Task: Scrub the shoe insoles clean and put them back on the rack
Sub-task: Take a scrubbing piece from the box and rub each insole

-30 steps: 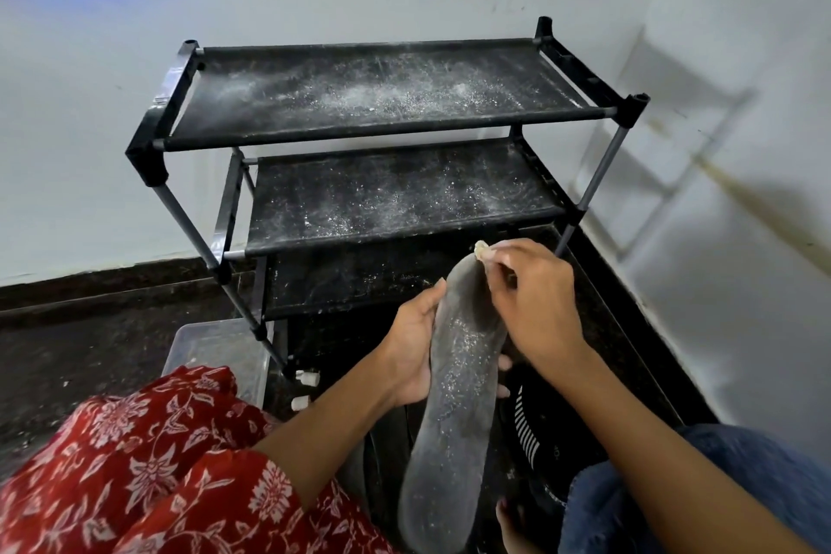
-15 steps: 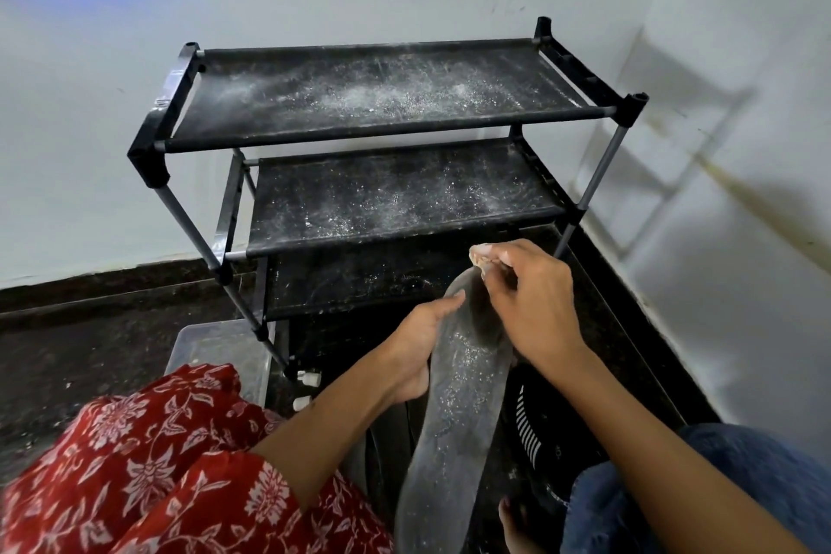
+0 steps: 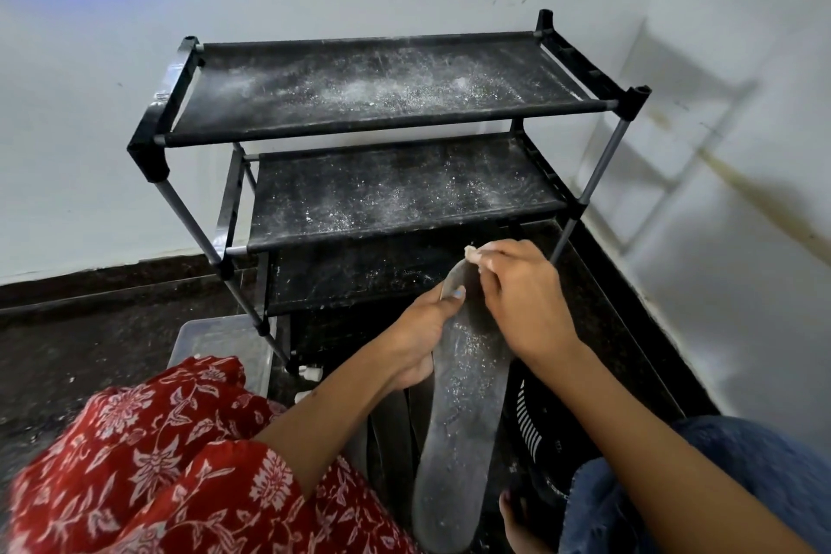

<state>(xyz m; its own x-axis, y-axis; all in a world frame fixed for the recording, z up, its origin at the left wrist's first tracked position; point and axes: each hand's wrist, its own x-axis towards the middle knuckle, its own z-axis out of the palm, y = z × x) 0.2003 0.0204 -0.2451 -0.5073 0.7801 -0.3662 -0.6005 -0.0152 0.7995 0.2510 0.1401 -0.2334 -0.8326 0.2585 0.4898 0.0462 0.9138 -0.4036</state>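
A long grey insole (image 3: pixel 458 432), speckled with white powder, stands tilted in front of me with its lower end near the floor. My left hand (image 3: pixel 420 342) grips its left edge near the top, thumb over the front. My right hand (image 3: pixel 521 297) pinches a small pale scrubbing piece (image 3: pixel 472 251) against the insole's top tip. The black three-shelf shoe rack (image 3: pixel 382 112) stands just behind, its shelves dusted with white powder and holding nothing that I can see.
A clear plastic tub (image 3: pixel 216 342) sits on the dark floor left of the rack's foot. More dark insoles (image 3: pixel 391 427) lean behind the held one. A black slotted object (image 3: pixel 535 423) lies at the right. White walls meet in a corner behind the rack.
My left hand slid up the insole's edge toward the tip and its thumb now lies over the front. The right hand stays at the tip with the pale piece.
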